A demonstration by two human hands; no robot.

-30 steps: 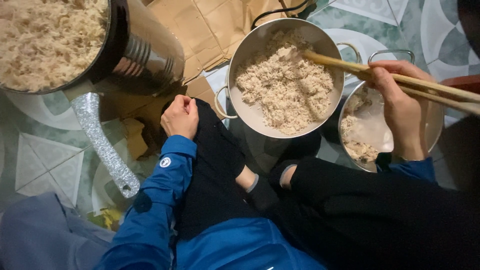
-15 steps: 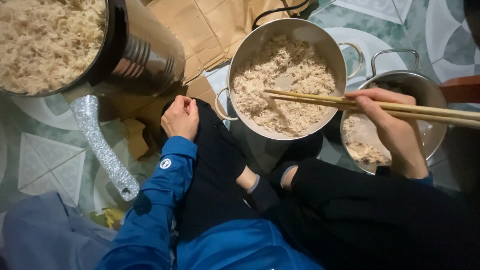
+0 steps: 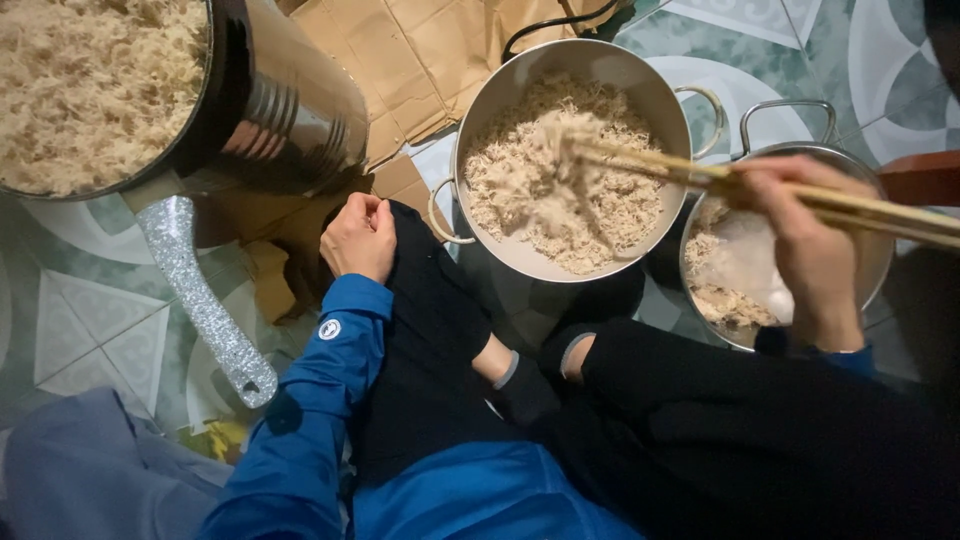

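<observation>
The right hand (image 3: 805, 250) is closed on long chopsticks (image 3: 700, 172), lifting a clump of shredded food (image 3: 535, 165) over the middle pot (image 3: 480, 140) so bits fall back in, while the left hand (image 3: 358, 238) rests curled and empty on the knee.

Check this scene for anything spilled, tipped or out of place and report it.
Nothing looks spilled. The shredded food sits inside the middle pot, the smaller pot and the big pan. The right hand lifts a clump with long chopsticks over the middle pot; the left hand rests on the knee.
</observation>
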